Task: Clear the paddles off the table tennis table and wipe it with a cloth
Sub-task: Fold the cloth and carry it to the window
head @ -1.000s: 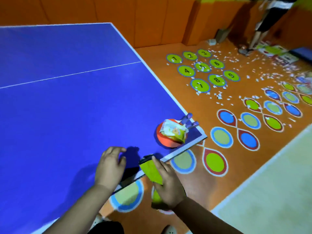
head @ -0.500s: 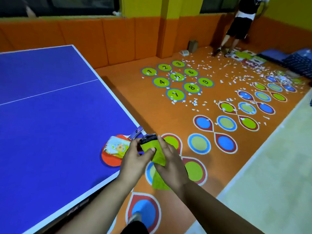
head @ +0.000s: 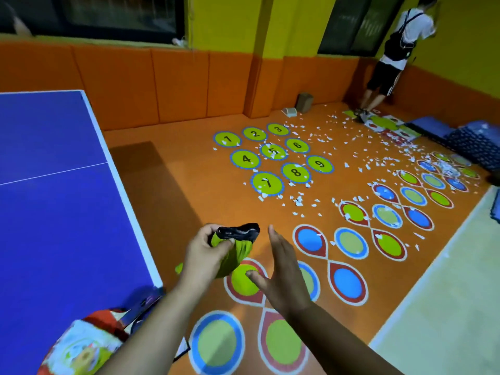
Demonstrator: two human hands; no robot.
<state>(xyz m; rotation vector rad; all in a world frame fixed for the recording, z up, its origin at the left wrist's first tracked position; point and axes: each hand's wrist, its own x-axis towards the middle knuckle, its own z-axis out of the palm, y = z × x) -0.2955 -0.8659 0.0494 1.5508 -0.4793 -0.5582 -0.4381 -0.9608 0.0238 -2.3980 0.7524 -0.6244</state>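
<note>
My left hand (head: 205, 255) grips a bunched lime-green cloth with a black edge (head: 235, 244), held off the table's right side over the floor. Beside it, my right hand (head: 284, 272) is flat with straight fingers and holds nothing. The blue table tennis table (head: 59, 212) fills the left of the view. At its near right corner lies a red paddle (head: 108, 318) with a purple handle, with a colourful printed packet (head: 81, 350) on top of it. My left forearm crosses over that corner.
The orange floor has painted numbered circles (head: 270, 158) and blue-green loops (head: 351, 242), with white paper scraps (head: 338, 142) strewn about. A person (head: 392, 58) stands at the far right wall. Blue mats (head: 476, 142) are stacked at the right; orange padding lines the walls.
The view swung right and up, away from the table. The cloth passed from both hands into my left hand alone, and my right hand let go and opened.
</note>
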